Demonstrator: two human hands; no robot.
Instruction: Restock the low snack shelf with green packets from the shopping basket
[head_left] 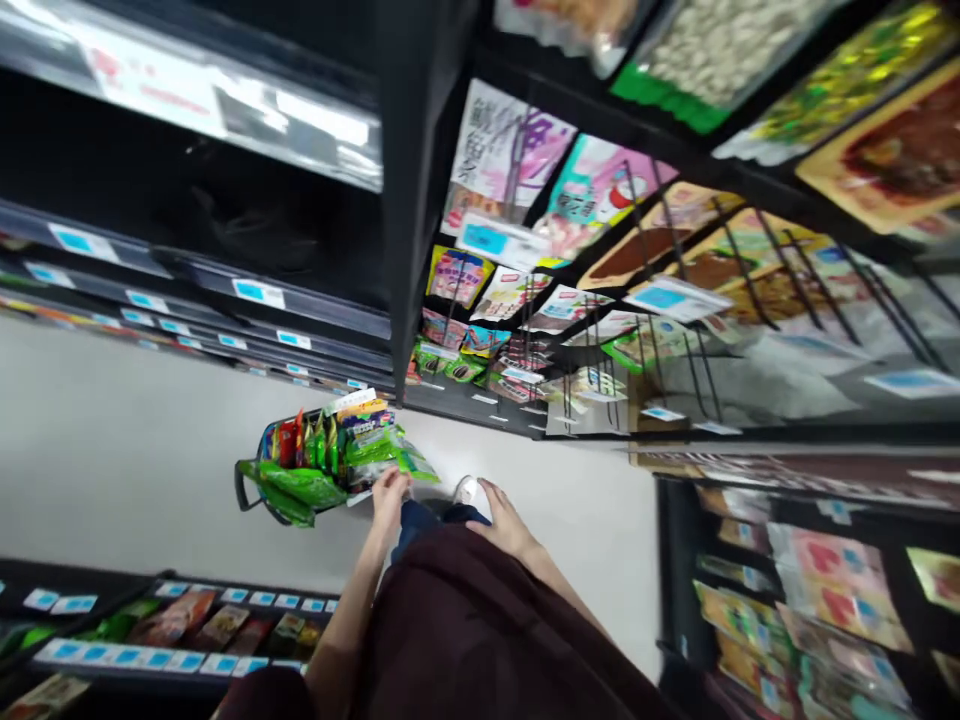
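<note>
Basket (259, 480) on the floor (127, 450) brims with green snack packets (352, 440); the left hand (390, 497) grips one at its right edge, the right hand (506, 520) hangs open beside.

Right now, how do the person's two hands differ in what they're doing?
The left hand reaches down to the green packets in the basket on the floor, fingers on a packet; the right hand touches nothing and hangs open above the floor near a white shoe. The left hand sits beside the basket; the right hand is further from it. Both are bare and point downward.
</note>
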